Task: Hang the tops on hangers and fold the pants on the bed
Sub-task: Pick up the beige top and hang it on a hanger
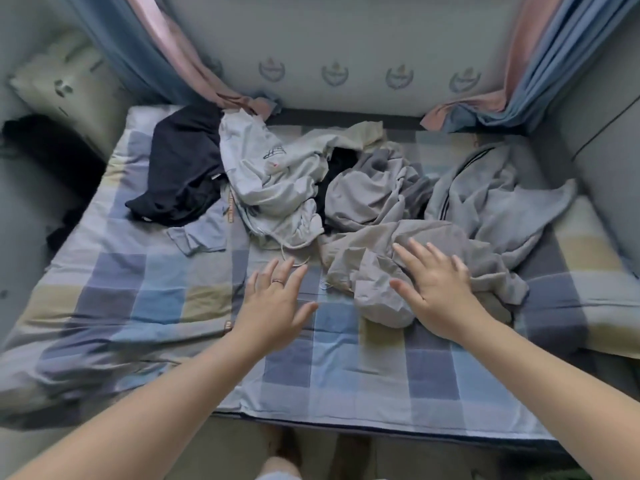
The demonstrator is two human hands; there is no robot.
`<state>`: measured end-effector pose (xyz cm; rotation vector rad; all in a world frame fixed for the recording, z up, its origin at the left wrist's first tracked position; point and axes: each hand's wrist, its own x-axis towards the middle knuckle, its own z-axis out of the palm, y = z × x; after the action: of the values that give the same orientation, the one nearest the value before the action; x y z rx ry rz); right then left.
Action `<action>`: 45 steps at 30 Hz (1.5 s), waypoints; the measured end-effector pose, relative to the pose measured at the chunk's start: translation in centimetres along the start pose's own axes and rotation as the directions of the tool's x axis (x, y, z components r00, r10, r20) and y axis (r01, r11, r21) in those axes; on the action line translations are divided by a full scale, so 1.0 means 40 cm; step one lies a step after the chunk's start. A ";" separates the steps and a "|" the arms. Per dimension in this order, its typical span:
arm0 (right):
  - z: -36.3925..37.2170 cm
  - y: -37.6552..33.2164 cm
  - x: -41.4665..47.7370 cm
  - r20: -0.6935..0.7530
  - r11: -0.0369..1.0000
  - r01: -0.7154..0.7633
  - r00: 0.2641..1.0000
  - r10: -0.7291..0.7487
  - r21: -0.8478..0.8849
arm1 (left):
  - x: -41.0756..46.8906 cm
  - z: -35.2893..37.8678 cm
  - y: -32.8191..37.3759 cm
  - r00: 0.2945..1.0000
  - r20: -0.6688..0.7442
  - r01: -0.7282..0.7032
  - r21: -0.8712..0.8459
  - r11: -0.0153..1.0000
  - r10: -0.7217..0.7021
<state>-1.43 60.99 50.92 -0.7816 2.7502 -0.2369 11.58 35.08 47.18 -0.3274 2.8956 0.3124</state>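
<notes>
Two hands: left hand [277, 299] and right hand [436, 289] — flat, fingers wide, holding nothing.
Grey garment [363, 271]: front of the clothes pile [287, 181], under the right hand.
Tip: pinch one edge — lift it clear of the pile.

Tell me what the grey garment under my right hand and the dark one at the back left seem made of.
Grey garment: likely thin woven cotton or a blend, matte; it holds many fine, sharp creases. Dark garment: probably soft knit jersey, matte navy or black; it falls in smooth, rounded folds. The look alone cannot settle either.
</notes>
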 end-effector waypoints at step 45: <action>1.067 0.379 0.391 0.298 0.972 -0.229 0.925 0.236 -0.059 | 0.548 1.148 0.037 0.690 0.723 0.249 -0.285 0.926 0.037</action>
<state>-8.73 61.85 3.55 -0.4451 2.5230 -0.0313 -1.26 42.84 -1.45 -0.3341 2.0109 0.7696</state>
